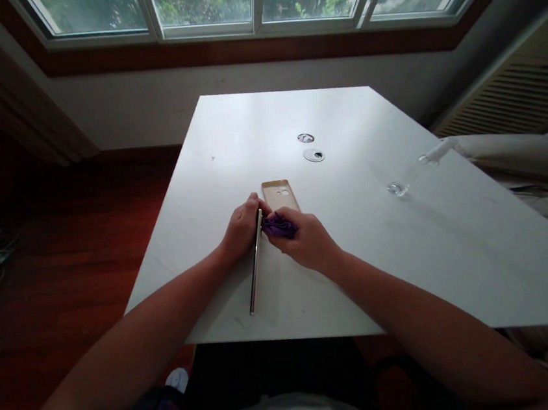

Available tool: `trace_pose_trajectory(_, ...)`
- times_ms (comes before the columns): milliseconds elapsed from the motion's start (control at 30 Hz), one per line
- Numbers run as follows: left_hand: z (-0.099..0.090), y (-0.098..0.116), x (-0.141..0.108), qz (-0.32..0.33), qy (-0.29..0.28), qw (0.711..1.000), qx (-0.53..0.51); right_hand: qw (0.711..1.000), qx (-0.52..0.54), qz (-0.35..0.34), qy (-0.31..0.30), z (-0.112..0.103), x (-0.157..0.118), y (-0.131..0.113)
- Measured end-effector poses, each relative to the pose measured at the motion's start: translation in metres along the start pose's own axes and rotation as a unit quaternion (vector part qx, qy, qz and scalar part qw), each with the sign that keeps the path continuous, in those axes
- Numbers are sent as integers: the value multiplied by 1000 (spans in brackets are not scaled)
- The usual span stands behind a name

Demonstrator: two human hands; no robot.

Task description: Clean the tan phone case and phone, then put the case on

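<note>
A phone (256,262) stands on its edge above the white table, its thin side facing me. My left hand (242,226) is closed round its far left part. My right hand (304,237) pinches a bunched purple cloth (280,225) against the phone's right side, near the far end. Just beyond my hands a pale phone case (280,193) lies flat, its camera cutouts showing and its near part hidden by my right hand.
Two small round items (305,138) (314,155) lie farther back on the white table (342,110). A clear glass-like object (397,189) is at the right. Windows and a wall stand behind the table.
</note>
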State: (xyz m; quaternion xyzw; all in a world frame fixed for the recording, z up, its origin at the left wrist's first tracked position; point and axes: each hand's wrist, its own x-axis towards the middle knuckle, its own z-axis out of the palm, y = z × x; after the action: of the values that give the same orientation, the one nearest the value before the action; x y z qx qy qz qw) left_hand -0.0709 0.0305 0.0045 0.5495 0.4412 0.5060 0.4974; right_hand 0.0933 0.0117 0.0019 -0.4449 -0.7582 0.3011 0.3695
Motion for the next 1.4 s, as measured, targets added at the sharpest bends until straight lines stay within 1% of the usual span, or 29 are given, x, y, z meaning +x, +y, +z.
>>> trace_pose_trajectory(167, -1, -2, 0, 5, -15, 1000, -9, 999, 29, 20, 12, 1, -1, 2)
trace_pose_trajectory(300, -1, -4, 0, 1, -20, 1000, -10, 998, 61, 25, 22, 0, -3, 0)
trace_pose_trajectory(400, -1, -5, 1, 14, -27, 1000, -6, 996, 81, 19, 26, -1, -4, -4)
trace_pose_trajectory(533, -2, -8, 1, 23, -43, 999, -11, 996, 89, -1, 7, -2, -4, -8)
trace_pose_trajectory(700, -2, -6, 2, -2, -40, 999, -30, 996, 89, 12, 1, -1, -2, -5)
trace_pose_trajectory(867, -4, -6, 7, -57, -13, 996, -69, 997, 68, 7, -28, 3, 1, 2)
trace_pose_trajectory(933, -5, -9, 10, -86, -8, 989, -120, 997, 66, 0, -43, 4, 1, 2)
trace_pose_trajectory(1033, -7, -11, 15, -127, -11, 971, -204, 996, 65, -21, -57, 6, 0, 0)
trace_pose_trajectory(1133, -9, -11, 18, -147, -14, 945, -293, 993, 67, -51, -77, 5, -1, -3)
trace_pose_trajectory(1200, -10, -9, 20, -160, -22, 923, -351, 988, 72, -82, -106, 4, 0, -4)
trace_pose_trajectory(1300, -11, -6, 22, -187, -14, 899, -396, 977, 75, -139, -140, 4, 1, -5)
trace_pose_trajectory(1400, -12, -6, 23, -196, 0, 890, -412, 974, 63, -164, -142, 5, 0, -4)
